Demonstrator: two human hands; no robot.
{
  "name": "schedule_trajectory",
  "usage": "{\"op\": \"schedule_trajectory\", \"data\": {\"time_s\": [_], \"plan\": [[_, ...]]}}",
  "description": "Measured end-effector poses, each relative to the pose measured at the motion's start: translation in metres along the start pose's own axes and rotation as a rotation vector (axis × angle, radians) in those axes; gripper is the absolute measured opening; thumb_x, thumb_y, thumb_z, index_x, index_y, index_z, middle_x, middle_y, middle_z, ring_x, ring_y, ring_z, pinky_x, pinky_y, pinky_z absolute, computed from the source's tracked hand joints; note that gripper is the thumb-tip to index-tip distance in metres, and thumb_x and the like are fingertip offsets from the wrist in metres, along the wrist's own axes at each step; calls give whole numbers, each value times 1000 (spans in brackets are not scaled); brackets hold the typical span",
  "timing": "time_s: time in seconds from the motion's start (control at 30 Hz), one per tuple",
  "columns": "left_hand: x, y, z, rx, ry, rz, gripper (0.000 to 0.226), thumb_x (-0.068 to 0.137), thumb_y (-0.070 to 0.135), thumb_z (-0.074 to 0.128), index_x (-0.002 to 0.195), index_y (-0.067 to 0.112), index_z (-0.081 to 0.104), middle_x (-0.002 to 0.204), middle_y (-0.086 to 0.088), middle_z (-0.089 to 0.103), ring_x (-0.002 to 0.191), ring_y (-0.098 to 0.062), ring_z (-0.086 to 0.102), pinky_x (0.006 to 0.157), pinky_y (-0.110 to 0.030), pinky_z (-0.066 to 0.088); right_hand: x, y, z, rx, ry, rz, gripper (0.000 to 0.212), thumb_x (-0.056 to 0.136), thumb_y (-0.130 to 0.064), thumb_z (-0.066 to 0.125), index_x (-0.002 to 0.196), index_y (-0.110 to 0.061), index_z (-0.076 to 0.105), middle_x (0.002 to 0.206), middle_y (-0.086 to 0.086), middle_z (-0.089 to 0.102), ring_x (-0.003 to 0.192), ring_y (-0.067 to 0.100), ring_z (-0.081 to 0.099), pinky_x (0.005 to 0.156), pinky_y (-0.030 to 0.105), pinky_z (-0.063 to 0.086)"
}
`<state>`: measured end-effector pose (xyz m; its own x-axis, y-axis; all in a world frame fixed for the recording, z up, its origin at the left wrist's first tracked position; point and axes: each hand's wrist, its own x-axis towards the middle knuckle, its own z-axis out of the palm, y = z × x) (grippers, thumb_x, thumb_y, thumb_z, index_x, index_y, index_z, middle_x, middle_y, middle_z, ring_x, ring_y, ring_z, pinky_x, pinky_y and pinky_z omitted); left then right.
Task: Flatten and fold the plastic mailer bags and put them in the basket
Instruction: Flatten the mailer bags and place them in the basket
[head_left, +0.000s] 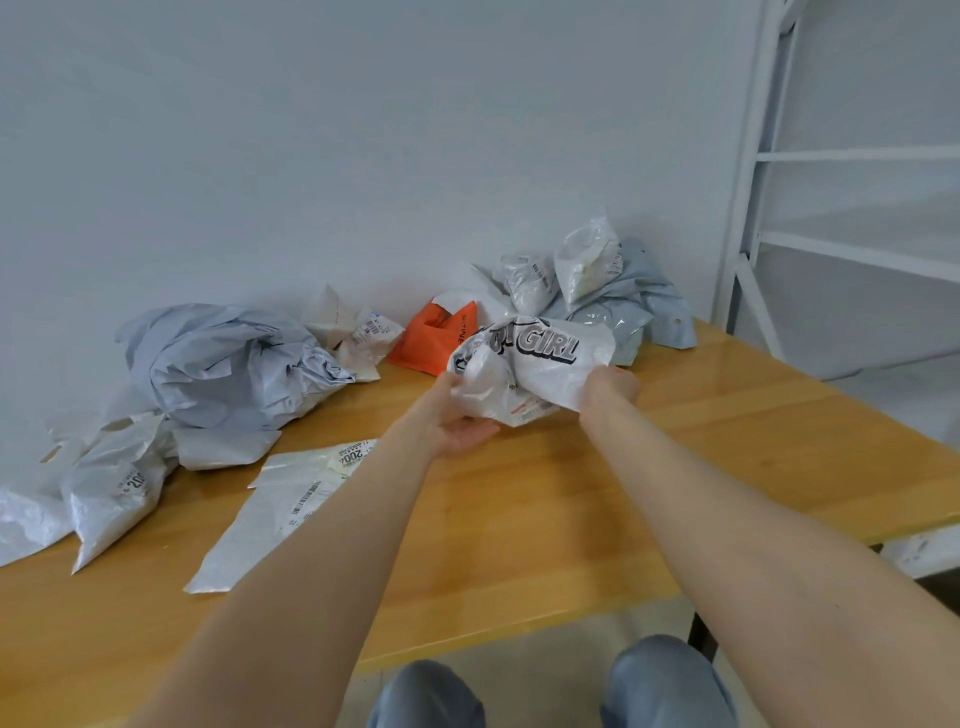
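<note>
On the table (519, 519), toward twelve o'clock, left hand (457, 415) and right hand (610, 387) both grip a crumpled printed mailer (540, 364), probably needing spreading flat next.

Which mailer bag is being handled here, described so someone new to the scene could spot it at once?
Start at the far side of the wooden table. Just right of the orange bag, the left hand and right hand hold a crumpled white mailer. It alone carries bold black lettering reading GIRL.
</note>
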<state>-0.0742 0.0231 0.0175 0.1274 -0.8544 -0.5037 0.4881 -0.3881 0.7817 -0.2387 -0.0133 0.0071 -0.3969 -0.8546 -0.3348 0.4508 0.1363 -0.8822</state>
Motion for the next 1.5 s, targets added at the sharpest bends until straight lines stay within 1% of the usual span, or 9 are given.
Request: {"op": "schedule_trajectory", "data": {"time_s": [0.1, 0.2, 0.37, 0.53, 0.63, 0.9, 1.13, 1.3, 1.5], "plan": [[6, 10, -6, 162, 79, -31, 46, 81, 49, 69, 97, 10, 51, 98, -19, 62, 80, -30, 68, 63, -44, 60, 5, 4, 5, -93, -49, -44, 32, 99, -7, 41, 129, -7, 51, 102, 5, 57, 78, 18, 52, 65, 26, 42], [2, 14, -12, 141, 65, -48, 33, 85, 23, 70, 106, 7, 49, 106, -21, 58, 71, -26, 65, 53, -37, 59, 5, 6, 5, -150, -115, -40, 30, 98, -9, 46, 126, -8, 53, 100, 4, 58, 81, 18, 52, 71, 29, 45], [2, 20, -17, 79, 132, 29, 21, 89, -11, 47, 105, 3, 49, 96, -21, 47, 91, -28, 61, 78, -32, 55, 7, 5, 10, -253, -119, -46, 22, 98, -2, 38, 107, -14, 54, 94, 5, 54, 80, 21, 51, 57, 23, 38], [12, 22, -34, 297, 220, 125, 43, 85, -19, 23, 111, -1, 53, 95, -15, 54, 96, -30, 57, 95, -39, 46, 13, 3, 2, -467, -50, -164, 37, 101, -8, 32, 133, 5, 48, 135, 20, 51, 123, 34, 51, 80, 33, 40], [21, 25, -45, 497, 261, 232, 56, 85, -17, 26, 130, 2, 52, 126, -16, 57, 114, -32, 54, 98, -41, 45, 18, 3, -2, -527, 62, -146, 31, 98, -4, 37, 122, 3, 55, 125, 18, 59, 111, 35, 57, 79, 36, 44], [31, 15, -66, 1064, 365, 608, 47, 93, 6, 47, 140, 10, 44, 137, -13, 52, 125, -31, 48, 98, -34, 38, 17, 14, -12, -732, 134, -155, 31, 95, -8, 43, 124, -4, 55, 123, 13, 61, 108, 34, 59, 78, 35, 43], [18, 23, -68, 1324, 158, 122, 73, 88, 1, 49, 151, 26, 20, 128, -10, 49, 104, -27, 56, 75, -34, 55, 17, 22, -24, -972, -78, -208, 37, 94, -38, 53, 112, -6, 57, 101, 8, 60, 90, 30, 59, 77, 35, 48], [35, 24, -61, 1392, 255, 522, 55, 90, 7, 50, 144, 13, 38, 144, -13, 41, 129, -28, 44, 106, -38, 39, 19, 21, -21, -1082, -99, -217, 13, 90, -13, 53, 99, -6, 59, 91, 9, 61, 80, 27, 55, 67, 31, 42], [46, 4, -39, 1504, 93, 723, 52, 99, 32, 43, 149, 23, 30, 152, -10, 31, 138, -29, 32, 111, -44, 30, 23, 26, -19, -1204, -148, -329, 34, 92, -7, 43, 125, -11, 52, 119, 9, 57, 102, 28, 55, 82, 35, 46]]}}
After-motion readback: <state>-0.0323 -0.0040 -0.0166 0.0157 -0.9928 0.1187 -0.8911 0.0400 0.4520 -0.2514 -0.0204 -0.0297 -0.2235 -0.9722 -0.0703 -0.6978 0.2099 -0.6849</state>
